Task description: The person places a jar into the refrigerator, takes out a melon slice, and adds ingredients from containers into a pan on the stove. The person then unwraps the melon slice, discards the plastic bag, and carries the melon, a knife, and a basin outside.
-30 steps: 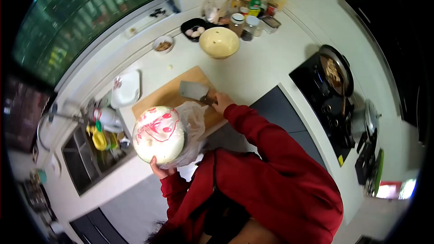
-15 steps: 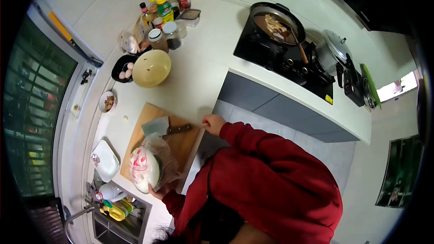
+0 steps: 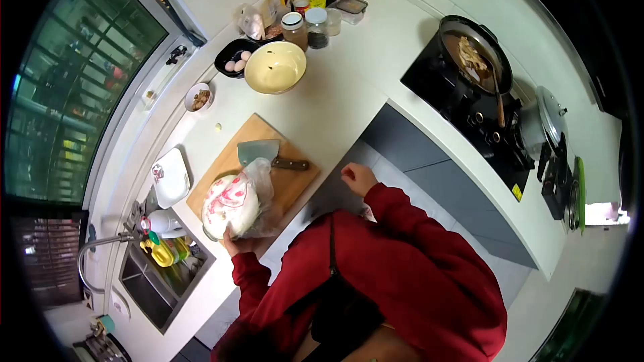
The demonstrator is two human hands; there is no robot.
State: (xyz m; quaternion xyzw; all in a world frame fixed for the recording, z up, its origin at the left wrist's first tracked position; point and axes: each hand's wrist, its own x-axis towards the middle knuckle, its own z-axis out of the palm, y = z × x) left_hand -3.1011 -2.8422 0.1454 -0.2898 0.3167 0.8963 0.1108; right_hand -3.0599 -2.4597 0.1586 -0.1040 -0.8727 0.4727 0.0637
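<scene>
A rounded, pale bulk in a white plastic bag (image 3: 231, 204) with red print lies on the lower left of the wooden cutting board (image 3: 288, 139). My left hand (image 3: 233, 244) grips the bag's near edge, with part of the fingers hidden behind it. Loose clear plastic bunches up on the bag's right side. Behind it rests a cleaver (image 3: 259, 152), its wooden handle pointing right. My right hand (image 3: 359, 178) hangs past the counter's edge, fingers curled in, with nothing visible in it.
A yellow bowl (image 3: 276, 67), eggs in a black container (image 3: 231, 58) and jars stand behind the board. Left are a small bowl (image 3: 199, 97), a white dish (image 3: 172, 177) and the sink (image 3: 144, 295). A wok (image 3: 473, 53) sits on the stove at right.
The view has swung left. My right hand has drawn away from the board's right edge. The bag has turned under my left hand, and its dark greenish side no longer shows.
</scene>
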